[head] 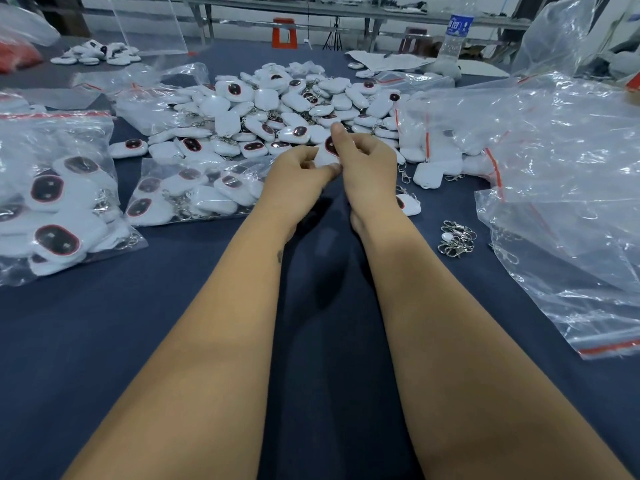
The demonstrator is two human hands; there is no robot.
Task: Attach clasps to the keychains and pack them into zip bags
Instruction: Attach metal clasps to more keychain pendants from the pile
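Both my hands meet over the dark blue table, just in front of a big pile of white keychains (277, 105). Between them is one white keychain (327, 154) with a dark oval face. My left hand (299, 174) pinches its lower left edge, and my right hand (367, 164) grips its right side with the thumb up. A small heap of metal clasps (456, 239) lies to the right of my right forearm. Whether a clasp sits between my fingers is hidden.
Filled zip bags lie at the left (55, 195) and centre left (194, 192). A crumpled stack of empty zip bags (568, 174) covers the right side. Two loose keychains (427, 174) (410, 204) lie near my right wrist. A water bottle (454, 36) stands at the back.
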